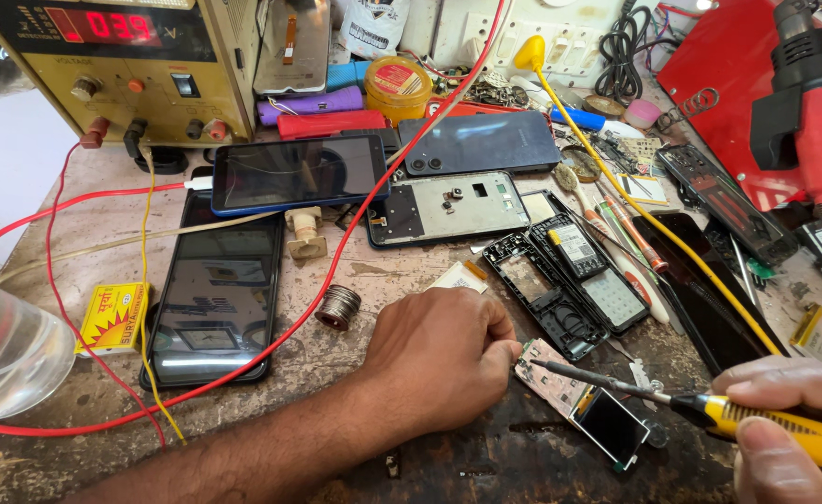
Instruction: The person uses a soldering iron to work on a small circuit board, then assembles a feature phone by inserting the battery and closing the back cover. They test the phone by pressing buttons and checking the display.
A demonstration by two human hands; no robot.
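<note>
1. Yellow plastic catches the eye first: the right hand (784, 420) is wrapped around the handle of a soldering iron (710, 409), thumb pressed on top, its dark tip slanting up and left to the edge of a small circuit board (560, 383).
2. That board lies flat on the worn workbench (355, 275) between the two hands, with a little dark display (609, 425) attached at its lower right.
3. The left hand (439, 355) rests on the bench with its fingers curled under, the fingertips pinching the board's left corner to steady it.
4. Just behind the left hand sits a small spool of solder wire (338, 307), and beyond the board an opened black phone frame (560, 285) lies face up.
5. Further back, a blue-edged phone (299, 174) rests partly across a large dark phone (213, 294); a bare silver phone chassis (448, 207) lies to their right.
6. A red wire (336, 257) sweeps over the bench from the yellowish power supply (122, 65), whose red digits are lit.
7. A red hot-air tool (821, 140) hangs at the far right.
</note>
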